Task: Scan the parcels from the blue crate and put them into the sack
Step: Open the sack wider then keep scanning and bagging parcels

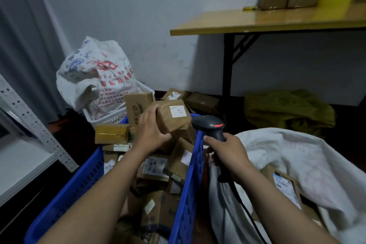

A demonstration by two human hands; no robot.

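Brown parcel (174, 117) is hovering above the far end of the blue crate (190, 194), left hand (151, 131) gripping it; right hand (231, 150) is clutching the scanner (208, 125) over the crate's right rim, white sack (287, 154) gaping just beyond.

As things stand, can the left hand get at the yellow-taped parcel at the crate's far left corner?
Probably not yet: the left hand grips a brown parcel. The yellow-taped parcel lies on top, uncovered, so the way looks free.

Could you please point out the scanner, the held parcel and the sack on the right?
scanner (207, 125): head view, dark head.
held parcel (168, 123): head view, brown face.
sack (277, 144): head view, white rim.
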